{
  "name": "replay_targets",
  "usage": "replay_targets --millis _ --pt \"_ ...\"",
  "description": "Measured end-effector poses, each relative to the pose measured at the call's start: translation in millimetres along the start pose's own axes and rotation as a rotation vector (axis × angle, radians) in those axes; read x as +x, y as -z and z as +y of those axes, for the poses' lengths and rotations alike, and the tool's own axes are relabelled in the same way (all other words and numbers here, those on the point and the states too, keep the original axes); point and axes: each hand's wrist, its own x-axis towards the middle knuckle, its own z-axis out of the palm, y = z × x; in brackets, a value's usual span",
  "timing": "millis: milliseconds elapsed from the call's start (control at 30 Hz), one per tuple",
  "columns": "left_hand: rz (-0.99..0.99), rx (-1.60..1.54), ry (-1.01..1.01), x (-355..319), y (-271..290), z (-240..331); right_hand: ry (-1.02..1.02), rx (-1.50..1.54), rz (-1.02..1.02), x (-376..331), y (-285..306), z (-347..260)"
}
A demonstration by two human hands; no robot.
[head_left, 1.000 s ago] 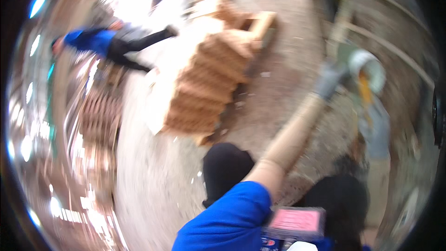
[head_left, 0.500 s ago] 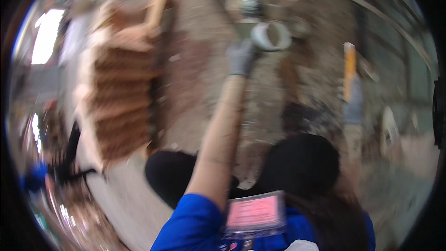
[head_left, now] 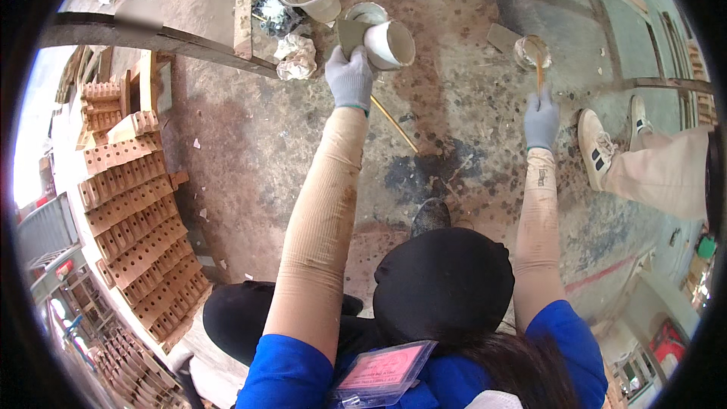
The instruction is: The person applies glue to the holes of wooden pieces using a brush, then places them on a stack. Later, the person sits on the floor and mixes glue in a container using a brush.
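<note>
My left hand (head_left: 350, 79), in a grey glove, is closed at a flat grey square piece (head_left: 351, 36). A white cup (head_left: 391, 45) lies tilted against that piece, its mouth to the right; whether my fingers also grip the cup I cannot tell. Another white-rimmed cup (head_left: 368, 12) stands just behind. My right hand (head_left: 542, 120), also gloved, is closed round the wooden handle of a brush (head_left: 539, 76). The brush's far end is in a small, pale-crusted pot (head_left: 525, 51) on the floor, its tip hidden.
A clear plastic tub (head_left: 321, 4) with sticks in it, a crumpled white cloth (head_left: 296, 57) and a thin stick (head_left: 394, 125) are on the stained floor. Drilled wooden blocks (head_left: 136, 231) are stacked at left. Another person's shoe (head_left: 596, 150) is close to my right hand.
My right hand has moved forward and left, bringing the brush into the small pot. My left hand and the tilted cup now appear further left. The view has shifted and sharpened.
</note>
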Motion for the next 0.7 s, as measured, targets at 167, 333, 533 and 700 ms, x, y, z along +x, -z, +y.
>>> replay_targets --millis 167,333,533,700 --pt "-0.037 -0.053 0.267 -30 0 -8 -0.029 -0.141 -0.087 -17 -21 -11" --pt "-0.004 -0.148 0.304 -50 12 7 -0.048 0.05 -0.071 -33 -20 -18" --pt "0.138 -0.228 0.311 -67 68 17 -0.169 0.75 -0.429 -43 17 -50" --pt "0.336 -0.312 0.36 -73 135 1 -0.131 1.22 -0.723 -29 43 -127"
